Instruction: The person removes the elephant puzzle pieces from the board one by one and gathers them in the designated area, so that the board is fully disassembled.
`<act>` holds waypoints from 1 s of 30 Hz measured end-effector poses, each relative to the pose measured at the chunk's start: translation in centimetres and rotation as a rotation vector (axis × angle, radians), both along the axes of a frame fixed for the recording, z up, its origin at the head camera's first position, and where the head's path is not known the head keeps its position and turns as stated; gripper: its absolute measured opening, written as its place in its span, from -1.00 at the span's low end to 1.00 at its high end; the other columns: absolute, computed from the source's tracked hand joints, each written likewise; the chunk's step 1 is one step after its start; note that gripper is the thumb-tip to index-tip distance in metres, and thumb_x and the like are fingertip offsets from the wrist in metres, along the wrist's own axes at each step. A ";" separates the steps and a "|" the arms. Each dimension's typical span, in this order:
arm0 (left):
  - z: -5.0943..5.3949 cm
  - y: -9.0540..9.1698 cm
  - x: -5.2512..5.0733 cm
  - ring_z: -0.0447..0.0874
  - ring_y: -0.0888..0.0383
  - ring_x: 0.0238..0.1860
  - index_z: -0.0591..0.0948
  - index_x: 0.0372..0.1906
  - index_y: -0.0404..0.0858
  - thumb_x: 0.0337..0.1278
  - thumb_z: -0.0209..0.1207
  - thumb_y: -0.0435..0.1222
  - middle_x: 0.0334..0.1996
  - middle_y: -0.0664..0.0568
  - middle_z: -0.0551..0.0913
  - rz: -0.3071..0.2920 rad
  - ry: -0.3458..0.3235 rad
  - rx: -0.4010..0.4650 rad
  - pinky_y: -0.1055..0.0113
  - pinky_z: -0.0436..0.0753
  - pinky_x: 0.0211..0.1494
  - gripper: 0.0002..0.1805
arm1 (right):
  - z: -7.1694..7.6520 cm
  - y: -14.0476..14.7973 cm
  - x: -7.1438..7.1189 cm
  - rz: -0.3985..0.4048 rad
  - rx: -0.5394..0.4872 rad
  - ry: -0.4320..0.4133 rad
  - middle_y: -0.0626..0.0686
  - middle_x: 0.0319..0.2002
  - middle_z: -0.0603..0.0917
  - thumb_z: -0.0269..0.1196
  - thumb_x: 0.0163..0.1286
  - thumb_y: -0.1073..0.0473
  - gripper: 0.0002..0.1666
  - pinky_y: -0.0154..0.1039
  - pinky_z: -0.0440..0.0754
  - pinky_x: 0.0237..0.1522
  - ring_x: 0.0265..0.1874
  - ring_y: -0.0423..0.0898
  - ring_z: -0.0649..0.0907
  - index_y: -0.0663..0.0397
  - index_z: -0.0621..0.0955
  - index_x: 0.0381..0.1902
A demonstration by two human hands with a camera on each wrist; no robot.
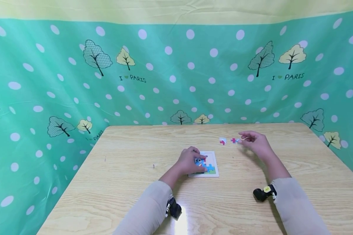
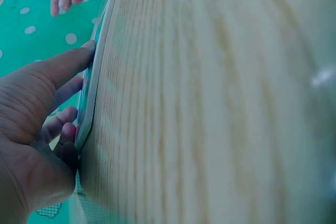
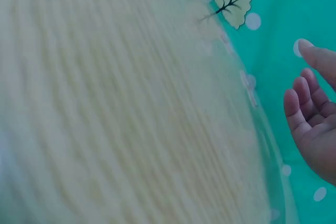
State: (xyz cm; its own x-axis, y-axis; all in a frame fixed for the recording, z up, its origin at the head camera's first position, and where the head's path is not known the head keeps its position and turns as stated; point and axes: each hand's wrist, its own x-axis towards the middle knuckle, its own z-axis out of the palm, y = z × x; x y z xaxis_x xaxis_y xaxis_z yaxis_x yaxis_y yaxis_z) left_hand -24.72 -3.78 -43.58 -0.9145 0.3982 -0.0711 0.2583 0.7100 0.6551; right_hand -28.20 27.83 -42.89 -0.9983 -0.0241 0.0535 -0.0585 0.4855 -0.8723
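Observation:
A small jigsaw puzzle in a white frame [image 1: 214, 164] lies on the table, partly filled with a blue picture. My left hand [image 1: 190, 162] rests across its left side, thumb and forefinger spread over the pieces; in the left wrist view the thumb [image 2: 71, 65] lies on the board's face. My palm hides part of the picture. Farther right, my right hand [image 1: 257, 143] hovers with its fingertips beside a pink-and-blue puzzle piece [image 1: 234, 140]; in the right wrist view its thumb and fingers [image 3: 302, 95] are apart, with nothing between them. Another pink-and-white piece [image 1: 222, 141] lies just left.
The wooden table [image 1: 111, 186] runs back to a green dotted curtain [image 1: 153, 65]. A tiny dark scrap [image 1: 153, 166] lies left of the puzzle. Black wrist cameras are strapped at the left sleeve [image 1: 153, 200] and right sleeve [image 1: 294, 199].

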 end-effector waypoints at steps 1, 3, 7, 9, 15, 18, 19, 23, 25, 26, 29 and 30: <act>0.0 0.0 0.0 0.32 0.05 0.16 0.76 0.17 -0.02 0.07 0.55 -0.06 0.17 0.07 0.49 -0.002 0.002 -0.002 0.20 0.46 0.23 -0.48 | 0.1 -0.1 0.1 0.001 -0.005 0.000 0.26 0.13 0.58 0.35 0.48 0.16 -0.43 -0.35 0.58 -0.11 -0.03 -0.03 0.53 0.28 0.53 0.35; 0.0 0.0 0.0 0.32 0.05 0.16 0.76 0.17 -0.02 0.07 0.55 -0.06 0.17 0.07 0.49 -0.005 0.005 -0.004 0.20 0.46 0.22 -0.49 | 0.3 -0.1 0.3 0.003 -0.008 0.002 0.26 0.13 0.58 0.36 0.47 0.15 -0.42 -0.35 0.58 -0.11 -0.04 -0.04 0.53 0.27 0.54 0.35; 0.0 0.0 -0.1 0.33 0.04 0.15 0.76 0.17 -0.02 0.07 0.55 -0.06 0.17 0.06 0.49 -0.007 0.010 -0.005 0.20 0.47 0.22 -0.49 | 0.7 -0.4 0.7 0.015 -0.015 0.006 0.27 0.13 0.60 0.37 0.46 0.15 -0.44 -0.33 0.58 -0.11 -0.07 -0.07 0.54 0.27 0.55 0.33; 0.0 0.0 0.0 0.33 0.04 0.16 0.76 0.17 -0.02 0.07 0.55 -0.06 0.17 0.06 0.49 -0.005 0.009 -0.006 0.20 0.47 0.22 -0.49 | 0.9 -0.5 0.8 0.026 -0.018 0.004 0.28 0.13 0.60 0.37 0.46 0.16 -0.45 -0.32 0.58 -0.11 -0.07 -0.07 0.54 0.28 0.56 0.31; 0.1 0.0 0.1 0.33 0.05 0.15 0.76 0.17 -0.02 0.06 0.55 -0.06 0.15 0.07 0.49 -0.001 0.010 -0.005 0.21 0.47 0.21 -0.48 | 1.4 -0.8 1.6 0.057 -0.020 0.013 0.32 0.12 0.61 0.37 0.44 0.21 -0.49 -0.32 0.61 -0.12 -0.08 -0.09 0.57 0.32 0.57 0.27; 0.0 0.0 0.1 0.33 0.05 0.15 0.76 0.17 -0.02 0.06 0.55 -0.06 0.15 0.07 0.49 0.003 0.007 -0.005 0.21 0.47 0.22 -0.48 | 1.4 -1.0 2.0 0.068 -0.020 0.028 0.34 0.11 0.61 0.38 0.44 0.20 -0.50 -0.33 0.63 -0.14 -0.10 -0.10 0.57 0.34 0.58 0.24; 0.0 0.0 0.1 0.33 0.05 0.15 0.76 0.17 -0.02 0.06 0.55 -0.06 0.15 0.07 0.49 0.003 0.005 -0.005 0.20 0.47 0.22 -0.48 | 1.4 -1.0 2.1 0.071 -0.020 0.035 0.35 0.10 0.61 0.38 0.44 0.20 -0.50 -0.31 0.64 -0.13 -0.10 -0.11 0.58 0.35 0.59 0.24; 0.0 0.0 0.1 0.33 0.05 0.15 0.76 0.18 -0.02 0.07 0.55 -0.06 0.16 0.07 0.49 0.004 0.004 -0.007 0.20 0.47 0.23 -0.48 | 1.3 -1.2 2.5 0.077 -0.028 0.057 0.31 0.05 0.64 0.40 0.43 0.17 -0.50 -0.30 0.67 -0.13 -0.13 -0.16 0.59 0.35 0.60 0.22; 0.0 0.0 0.1 0.33 0.05 0.15 0.76 0.18 -0.02 0.07 0.55 -0.06 0.16 0.07 0.49 0.002 0.006 -0.006 0.20 0.47 0.23 -0.48 | 1.3 -1.4 2.7 0.079 -0.032 0.064 0.26 0.01 0.66 0.41 0.42 0.18 -0.50 -0.33 0.68 -0.14 -0.14 -0.17 0.60 0.35 0.61 0.21; 0.0 0.0 0.1 0.33 0.05 0.15 0.76 0.18 -0.02 0.07 0.55 -0.06 0.16 0.07 0.49 0.002 0.006 -0.004 0.20 0.47 0.23 -0.48 | 1.3 -1.4 2.8 0.084 -0.036 0.065 0.23 -0.01 0.67 0.42 0.41 0.18 -0.50 -0.34 0.67 -0.14 -0.15 -0.18 0.61 0.35 0.61 0.20; 0.0 0.0 0.0 0.33 0.05 0.15 0.76 0.18 -0.02 0.07 0.55 -0.06 0.16 0.07 0.49 0.001 0.007 0.000 0.21 0.47 0.22 -0.48 | 1.4 -1.7 3.2 0.108 -0.048 0.069 0.25 0.01 0.68 0.43 0.39 0.22 -0.53 -0.37 0.67 -0.14 -0.15 -0.17 0.62 0.35 0.62 0.17; 0.0 0.0 0.0 0.33 0.05 0.15 0.76 0.18 -0.02 0.07 0.55 -0.06 0.16 0.07 0.49 0.001 0.008 -0.001 0.21 0.47 0.22 -0.48 | 1.5 -1.8 3.4 0.118 -0.050 0.073 0.28 0.04 0.67 0.43 0.39 0.23 -0.54 -0.38 0.67 -0.13 -0.15 -0.17 0.62 0.36 0.62 0.17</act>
State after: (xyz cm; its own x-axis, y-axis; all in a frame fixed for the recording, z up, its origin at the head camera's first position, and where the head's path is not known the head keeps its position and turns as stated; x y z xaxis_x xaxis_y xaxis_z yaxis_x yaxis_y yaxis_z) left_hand -24.67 -3.80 -43.63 -0.9154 0.3974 -0.0643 0.2627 0.7109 0.6523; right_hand -24.85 26.00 -41.43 -0.9820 -0.1370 0.1298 -0.1768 0.4276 -0.8865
